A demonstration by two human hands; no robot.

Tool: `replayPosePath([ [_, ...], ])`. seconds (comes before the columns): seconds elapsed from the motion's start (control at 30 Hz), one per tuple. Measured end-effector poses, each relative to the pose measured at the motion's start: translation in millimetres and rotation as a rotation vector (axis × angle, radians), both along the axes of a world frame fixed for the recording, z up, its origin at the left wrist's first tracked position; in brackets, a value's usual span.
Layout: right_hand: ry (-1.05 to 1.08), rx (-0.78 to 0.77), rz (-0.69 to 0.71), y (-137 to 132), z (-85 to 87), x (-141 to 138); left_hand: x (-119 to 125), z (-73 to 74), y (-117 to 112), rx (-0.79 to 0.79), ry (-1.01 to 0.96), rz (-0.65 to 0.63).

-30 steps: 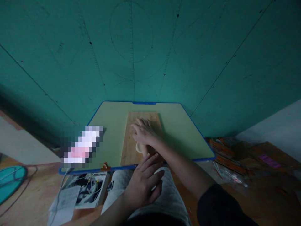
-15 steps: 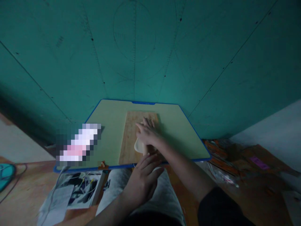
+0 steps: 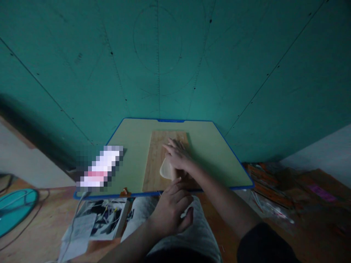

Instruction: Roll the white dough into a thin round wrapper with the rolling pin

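Note:
My right hand (image 3: 177,155) lies flat, fingers stretched out, pressing on a pale lump of dough (image 3: 165,169) on a wooden board (image 3: 155,160). The board rests on a light green mat with a blue rim (image 3: 128,146). My left hand (image 3: 171,210) hovers over my lap at the mat's near edge, fingers loosely curled and apart, holding nothing that I can see. Part of the dough is hidden under my right hand and wrist.
A blurred white and pink object (image 3: 100,170) lies on the mat's left side. Printed papers (image 3: 93,223) sit on the floor at lower left, a teal round thing (image 3: 15,210) at far left. Orange packets and clutter (image 3: 271,186) lie right. A teal wall (image 3: 175,54) stands behind.
My right hand slid forward over the dough, which now shows more at its left edge. My left hand's fingers curled in slightly.

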State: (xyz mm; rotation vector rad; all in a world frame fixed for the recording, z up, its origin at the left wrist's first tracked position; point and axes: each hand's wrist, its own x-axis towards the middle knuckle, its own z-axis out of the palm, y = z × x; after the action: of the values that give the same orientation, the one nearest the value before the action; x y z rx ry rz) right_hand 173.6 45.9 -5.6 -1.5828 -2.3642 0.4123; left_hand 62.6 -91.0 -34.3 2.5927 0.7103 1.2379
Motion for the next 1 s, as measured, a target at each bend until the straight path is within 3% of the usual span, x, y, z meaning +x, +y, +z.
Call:
replayPosePath([
  [0.13,0.047,0.078,0.017,0.5,-4.7,36.5,30.5,2.2,4.3,0.02,0.128,-0.05],
  [0.23,0.028,0.155,0.031,6.2,2.8,38.3,34.1,-2.1,5.1,0.022,0.209,-0.056],
  [0.33,-0.067,0.147,0.04,15.4,14.9,17.0,21.6,-4.5,3.1,0.011,0.234,-0.067],
  [0.43,-0.171,0.097,0.064,20.6,20.7,-15.9,-1.4,-2.1,-1.8,-0.002,0.136,-0.056],
  [0.6,-0.15,0.077,0.011,18.4,14.0,-63.6,-41.6,5.9,-11.8,0.013,-0.029,0.036],
  [0.7,-0.117,0.116,-0.031,17.5,9.6,-72.6,-47.9,11.2,-11.9,0.025,-0.022,0.075],
  [0.83,-0.098,0.112,-0.042,20.3,6.7,-56.0,-24.7,14.6,-1.6,0.033,0.035,0.047],
  [1.0,-0.054,-0.01,-0.082,26.0,3.3,-8.5,21.2,14.6,12.3,0.007,0.199,-0.106],
])
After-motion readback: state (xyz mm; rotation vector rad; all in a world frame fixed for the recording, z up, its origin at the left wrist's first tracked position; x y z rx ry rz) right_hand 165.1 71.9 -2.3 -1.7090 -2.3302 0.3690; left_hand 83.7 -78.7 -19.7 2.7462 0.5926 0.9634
